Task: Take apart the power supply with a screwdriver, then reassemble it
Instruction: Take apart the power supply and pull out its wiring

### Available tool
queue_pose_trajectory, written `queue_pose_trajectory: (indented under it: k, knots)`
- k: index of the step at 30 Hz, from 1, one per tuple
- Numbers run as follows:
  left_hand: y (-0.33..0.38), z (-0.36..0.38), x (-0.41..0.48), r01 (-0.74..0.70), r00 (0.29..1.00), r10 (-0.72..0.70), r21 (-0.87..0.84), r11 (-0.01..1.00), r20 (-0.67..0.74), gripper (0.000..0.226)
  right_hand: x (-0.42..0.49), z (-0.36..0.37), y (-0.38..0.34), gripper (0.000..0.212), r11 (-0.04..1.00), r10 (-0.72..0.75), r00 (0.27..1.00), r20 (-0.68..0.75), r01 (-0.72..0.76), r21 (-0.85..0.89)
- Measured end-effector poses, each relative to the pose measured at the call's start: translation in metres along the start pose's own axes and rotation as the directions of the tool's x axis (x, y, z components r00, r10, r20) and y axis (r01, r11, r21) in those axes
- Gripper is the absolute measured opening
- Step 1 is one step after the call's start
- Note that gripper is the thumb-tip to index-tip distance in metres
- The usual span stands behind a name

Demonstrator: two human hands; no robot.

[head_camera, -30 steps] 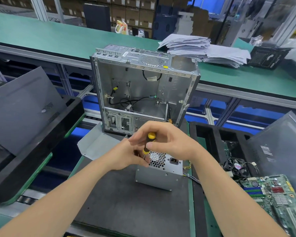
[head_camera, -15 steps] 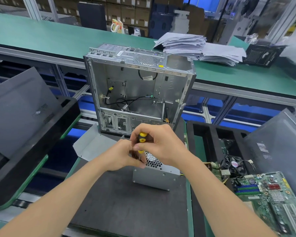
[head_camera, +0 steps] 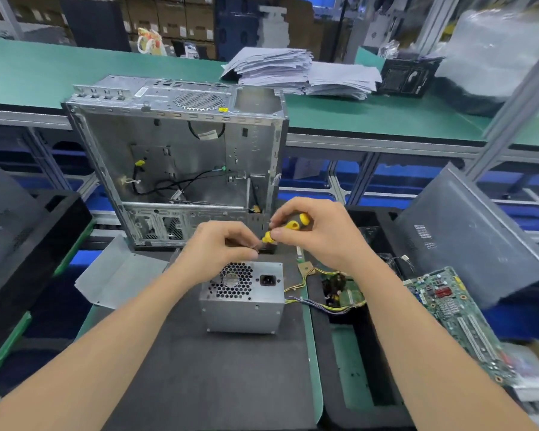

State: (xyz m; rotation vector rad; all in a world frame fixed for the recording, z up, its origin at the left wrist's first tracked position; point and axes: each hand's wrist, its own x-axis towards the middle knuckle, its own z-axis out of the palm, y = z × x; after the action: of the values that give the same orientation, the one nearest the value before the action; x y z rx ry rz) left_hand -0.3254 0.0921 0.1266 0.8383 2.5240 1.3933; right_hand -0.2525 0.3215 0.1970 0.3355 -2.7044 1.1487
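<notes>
A silver power supply (head_camera: 242, 309) with a honeycomb fan grille and a black socket stands on the dark mat (head_camera: 199, 368), its coloured cables trailing right. Above and behind it, my right hand (head_camera: 318, 231) grips a yellow-and-black screwdriver (head_camera: 288, 227), held nearly level and pointing left. My left hand (head_camera: 221, 244) has curled fingers that pinch at the screwdriver's tip end; the shaft and whatever is pinched are hidden by the fingers. Neither hand touches the power supply.
An open, empty metal computer case (head_camera: 181, 157) stands just behind the hands. A loose metal panel (head_camera: 115, 275) lies left of the power supply. A motherboard (head_camera: 455, 312) and a grey side panel (head_camera: 473, 231) sit to the right, dark trays on both sides.
Both hands have lifted off the power supply's top and moved back. The screwdriver has tipped from upright to nearly level, and the fan face now shows uncovered.
</notes>
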Motion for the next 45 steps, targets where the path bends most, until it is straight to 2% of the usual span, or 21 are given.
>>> queue_pose_trajectory:
  k: [5, 8, 11, 14, 16, 18, 21, 24, 27, 30, 33, 40, 45]
  knots:
    - [0.032, 0.059, 0.029, -0.081, 0.994, 0.096, 0.259, 0.963, -0.048, 0.02, -0.037, -0.027, 0.052, 0.02, 0.967, 0.216, 0.967, 0.135, -0.192, -0.168]
    - [0.051, 0.094, 0.039, -0.144, 0.987, 0.16, 0.345, 0.928, -0.021, 0.016, -0.063, -0.023, 0.086, 0.021, 0.942, 0.277, 0.934, 0.224, -0.219, -0.253]
    - [0.064, 0.132, 0.041, -0.141, 0.986, 0.166, 0.408, 0.902, -0.026, 0.027, -0.087, -0.016, 0.122, 0.014, 0.928, 0.37, 0.899, 0.235, -0.349, -0.127]
    - [0.066, 0.167, 0.035, -0.208, 0.969, 0.243, 0.391, 0.897, -0.041, 0.031, -0.109, -0.008, 0.154, 0.012, 0.907, 0.419, 0.889, 0.184, -0.42, -0.032]
    - [0.061, 0.187, 0.03, -0.264, 0.963, 0.267, 0.374, 0.889, 0.046, 0.024, -0.123, -0.003, 0.173, 0.013, 0.888, 0.45, 0.879, 0.155, -0.46, 0.03]
    - [0.054, 0.204, 0.027, -0.257, 0.953, 0.177, 0.343, 0.904, 0.247, 0.015, -0.136, 0.002, 0.191, 0.015, 0.854, 0.494, 0.859, 0.132, -0.508, 0.109]
    - [0.039, 0.226, 0.021, -0.256, 0.861, 0.03, 0.381, 0.888, 0.508, 0.01, -0.149, 0.007, 0.213, 0.017, 0.844, 0.512, 0.852, 0.114, -0.523, 0.12]
    - [0.028, 0.249, 0.015, -0.28, 0.771, -0.066, 0.43, 0.858, 0.633, 0.016, -0.158, 0.012, 0.229, 0.019, 0.839, 0.504, 0.851, 0.148, -0.523, 0.147]
    - [0.019, 0.272, 0.011, -0.381, 0.68, -0.121, 0.49, 0.784, 0.723, 0.021, -0.164, 0.016, 0.242, 0.021, 0.841, 0.487, 0.859, 0.159, -0.51, 0.178]
    - [0.011, 0.299, 0.011, -0.499, 0.635, -0.182, 0.579, 0.645, 0.75, 0.021, -0.168, 0.014, 0.252, 0.023, 0.818, 0.484, 0.86, 0.165, -0.511, 0.263]
    - [0.007, 0.325, 0.015, -0.523, 0.647, -0.292, 0.688, 0.502, 0.705, 0.019, -0.171, 0.012, 0.262, 0.025, 0.794, 0.477, 0.86, 0.183, -0.511, 0.331]
    - [-0.003, 0.364, 0.015, -0.37, 0.7, -0.459, 0.827, 0.424, 0.548, 0.03, -0.173, 0.01, 0.274, 0.028, 0.74, 0.448, 0.868, 0.215, -0.495, 0.456]
    - [-0.004, 0.366, 0.016, -0.387, 0.678, -0.464, 0.814, 0.433, 0.57, 0.038, -0.173, 0.011, 0.281, 0.025, 0.739, 0.428, 0.872, 0.237, -0.488, 0.465]
